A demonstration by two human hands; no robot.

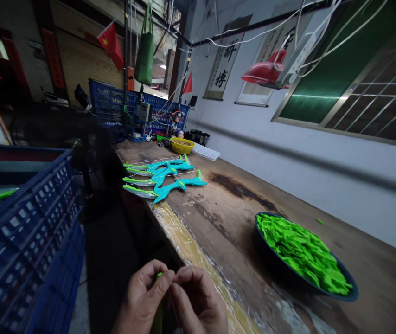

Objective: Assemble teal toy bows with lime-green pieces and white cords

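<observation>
My left hand (147,294) is closed around the lime-green end of a toy bow (157,320), most of which is hidden by the fingers and the frame's bottom edge. Close against it, my right hand (196,297) pinches with thumb and forefinger at what looks like the bow's thin pale string (175,310). The fingertips of both hands meet just off the table's near edge. Further along the wooden table (215,222) lie several turquoise and green toy bows (170,185) with strings, side by side and partly overlapping.
A dark round basin (354,293) heaped with green plastic pieces (302,250) stands at the right. Blue crates (41,236) are stacked at the left. A yellow bowl (182,147) and a white tray (207,151) sit at the far end. A red lamp (264,72) hangs above.
</observation>
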